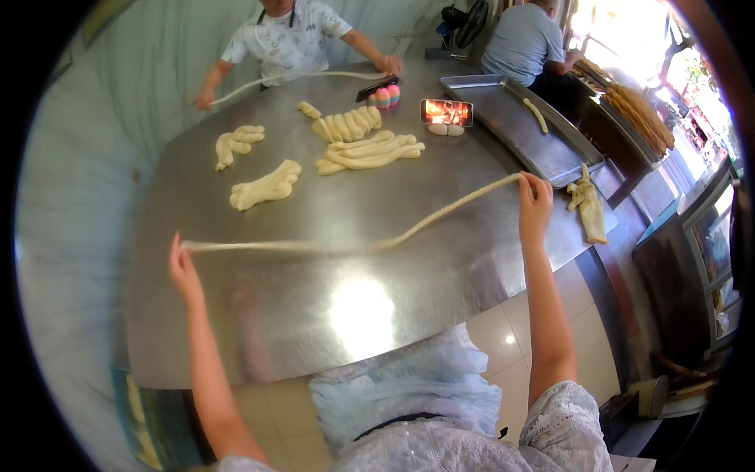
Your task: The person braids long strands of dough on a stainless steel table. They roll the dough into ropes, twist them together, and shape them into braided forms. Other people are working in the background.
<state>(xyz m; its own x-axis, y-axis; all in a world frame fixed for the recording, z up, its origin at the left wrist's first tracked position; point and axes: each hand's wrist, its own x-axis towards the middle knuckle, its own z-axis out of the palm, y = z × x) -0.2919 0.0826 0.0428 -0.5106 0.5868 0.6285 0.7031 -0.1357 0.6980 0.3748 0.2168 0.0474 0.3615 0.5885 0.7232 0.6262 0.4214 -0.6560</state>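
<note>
A long, twisted dough rope [442, 212] stretches between my two hands across the steel table [330, 299]. My left hand [184, 271] pinches its left end near the table's left side. At the right, my raised right hand [535, 208] grips the other end. The middle of the rope sags and looks blurred. Beyond it lie several pale dough pieces: a bundle of strips [266, 186], a bent piece [236, 145], a pile of long strips [370, 153] and a row of short pieces [346, 124].
Across the table a co-worker [287, 39] holds another dough rope [314, 74]. A phone [446, 112] stands on a small holder. The metal tray [511, 130] at right carries one twisted dough piece [535, 116]; a pale glove [587, 206] lies beside it. Another person [523, 43] sits beyond, near fried dough sticks [638, 118].
</note>
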